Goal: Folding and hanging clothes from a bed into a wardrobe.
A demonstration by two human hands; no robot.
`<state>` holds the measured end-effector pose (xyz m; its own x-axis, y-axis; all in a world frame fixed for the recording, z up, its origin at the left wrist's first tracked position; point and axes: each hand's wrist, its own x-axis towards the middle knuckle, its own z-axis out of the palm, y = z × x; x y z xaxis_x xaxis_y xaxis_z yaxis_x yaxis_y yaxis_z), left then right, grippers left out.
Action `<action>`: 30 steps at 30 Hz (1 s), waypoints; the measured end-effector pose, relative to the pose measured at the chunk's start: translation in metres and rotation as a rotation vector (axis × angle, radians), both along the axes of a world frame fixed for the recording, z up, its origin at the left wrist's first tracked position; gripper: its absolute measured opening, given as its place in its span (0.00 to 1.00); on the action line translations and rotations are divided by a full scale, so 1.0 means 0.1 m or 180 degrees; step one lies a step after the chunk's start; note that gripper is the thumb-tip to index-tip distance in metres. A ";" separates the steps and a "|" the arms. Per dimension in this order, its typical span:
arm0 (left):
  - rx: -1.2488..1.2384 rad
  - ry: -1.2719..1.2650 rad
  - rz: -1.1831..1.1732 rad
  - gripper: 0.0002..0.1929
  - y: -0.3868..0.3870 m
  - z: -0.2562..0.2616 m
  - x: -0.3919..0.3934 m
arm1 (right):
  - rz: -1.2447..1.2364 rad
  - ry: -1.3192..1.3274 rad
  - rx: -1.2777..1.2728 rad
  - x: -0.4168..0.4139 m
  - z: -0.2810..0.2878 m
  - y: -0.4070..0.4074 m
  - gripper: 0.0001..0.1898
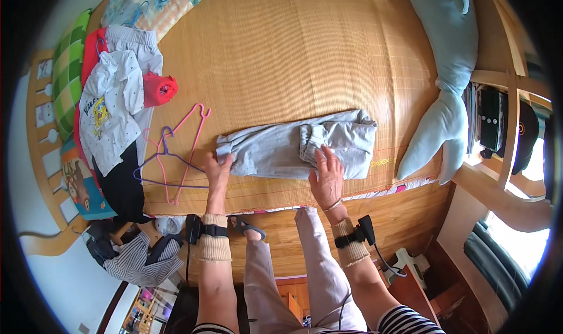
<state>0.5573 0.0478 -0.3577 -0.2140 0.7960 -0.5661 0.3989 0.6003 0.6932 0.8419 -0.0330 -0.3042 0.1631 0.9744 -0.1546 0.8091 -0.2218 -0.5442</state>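
Grey-blue trousers (272, 151) lie folded lengthwise on the woven bed mat (281, 61), the elastic waistband folded over onto them at the right. At their left end is my left hand (217, 169), thumb and fingers apart near the hem. My right hand (326, 176) rests by the waistband, its fingertips on the cloth and its thumb apart. Left of my left hand lie a purple clothes hanger (166, 154) and a pink clothes hanger (187, 158), overlapping. Whether either hand pinches any cloth does not show.
Clothes are heaped at the left, a white printed shirt (114, 101) on top and a rolled red garment (160, 89) beside it. A light-blue plush toy (448, 101) lies along the right side, next to a wooden shelf (510, 127). The mat's front edge is before my legs.
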 end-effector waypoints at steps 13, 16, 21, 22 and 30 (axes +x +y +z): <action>0.0891 -0.0761 -0.0928 0.19 -0.33 1.34 1.83 | -0.2085 0.3804 -0.0452 0.73 -0.11 -0.15 0.16; 0.1117 -0.1299 -0.1937 0.16 -0.48 1.40 2.44 | -0.2898 0.4297 -0.0504 1.06 -0.02 -0.29 0.23; 0.1391 0.0063 -0.1412 0.19 -0.56 0.83 2.34 | -0.3078 0.4680 -0.0381 1.28 -0.13 -0.47 0.31; 0.1287 0.0370 -0.1192 0.19 -0.52 0.77 2.25 | -0.2870 0.4196 -0.0431 1.27 -0.14 -0.46 0.32; 0.0653 0.0614 -0.1277 0.24 -0.37 0.01 1.99 | -0.1317 0.0406 0.0203 1.07 -0.17 -0.07 0.27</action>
